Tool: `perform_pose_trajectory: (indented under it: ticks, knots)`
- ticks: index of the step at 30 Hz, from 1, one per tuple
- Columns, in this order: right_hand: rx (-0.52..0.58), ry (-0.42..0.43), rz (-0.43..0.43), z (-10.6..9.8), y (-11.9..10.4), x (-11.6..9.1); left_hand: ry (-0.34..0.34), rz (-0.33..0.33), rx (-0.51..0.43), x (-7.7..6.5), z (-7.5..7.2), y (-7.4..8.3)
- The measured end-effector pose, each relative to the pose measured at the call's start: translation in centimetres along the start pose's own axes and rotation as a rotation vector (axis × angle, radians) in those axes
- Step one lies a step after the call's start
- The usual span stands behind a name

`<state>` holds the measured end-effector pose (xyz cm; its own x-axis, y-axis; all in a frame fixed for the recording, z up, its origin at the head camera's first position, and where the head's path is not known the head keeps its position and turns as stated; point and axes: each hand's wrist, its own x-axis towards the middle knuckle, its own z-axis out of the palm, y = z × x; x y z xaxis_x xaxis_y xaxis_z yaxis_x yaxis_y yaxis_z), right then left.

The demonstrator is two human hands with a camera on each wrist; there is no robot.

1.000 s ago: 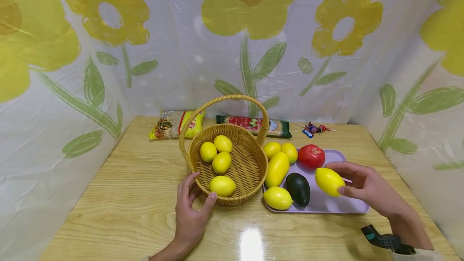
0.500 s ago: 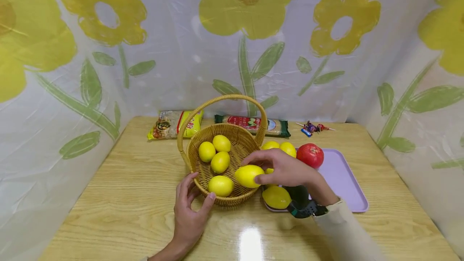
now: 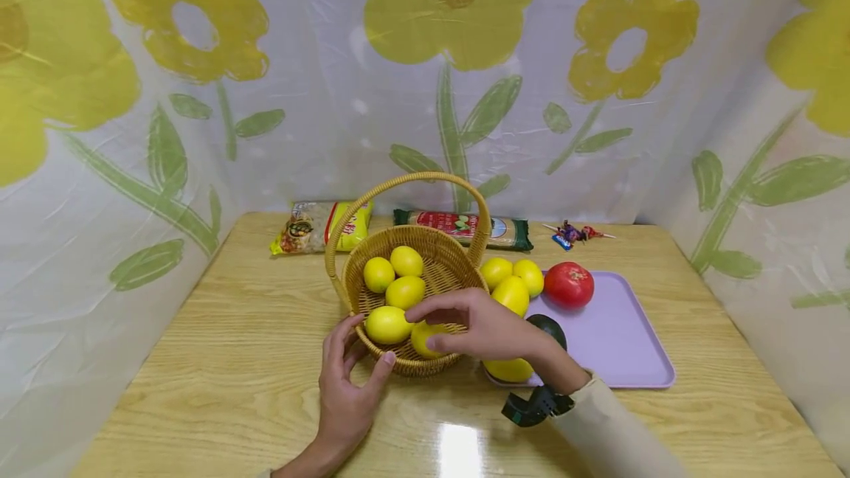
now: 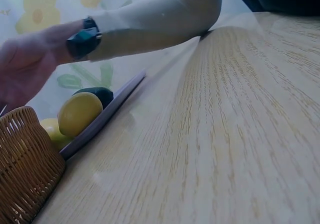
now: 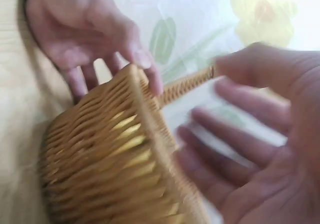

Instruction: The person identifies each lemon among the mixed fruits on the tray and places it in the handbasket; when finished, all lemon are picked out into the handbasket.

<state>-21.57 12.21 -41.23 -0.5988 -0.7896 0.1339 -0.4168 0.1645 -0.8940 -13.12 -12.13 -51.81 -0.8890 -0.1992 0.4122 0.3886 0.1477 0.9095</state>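
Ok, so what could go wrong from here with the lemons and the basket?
Mainly two things. The right hand is open, low over a lemon in the wicker basket, so pulling away might nudge it into the others. And the black wristband is near the lemon at the purple tray's near edge, so a low swing back could knock that one off.

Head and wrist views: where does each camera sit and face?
Head: on the head, facing forward and down at basket and tray; left hand and right hand show.
Left wrist: worn there, low over table, facing basket and tray; right hand and sleeve show.
Right wrist: worn there, facing the basket's side; both hands show.
Head and right wrist share basket and both hands.
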Motion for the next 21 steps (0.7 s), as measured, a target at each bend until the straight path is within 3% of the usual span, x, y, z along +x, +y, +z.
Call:
perform_pose_trajectory:
  ticks: [6,11,14,21]
  knots:
    - [0.303,0.155,-0.059,-1.2,1.8,-4.8,0.002,-0.015,0.01,0.0,0.1,0.1]
    - [0.355,0.214,-0.035,-1.8,3.7,-8.7,0.0,-0.017,0.013,0.1,0.0,-0.1]
    - [0.241,0.225,0.035,-2.0,4.3,-10.6,0.0,-0.018,0.011,0.0,0.0,-0.1]
    - [-0.244,0.226,0.172,-2.5,4.9,-13.5,-0.005,-0.031,0.022,-0.2,0.1,0.2]
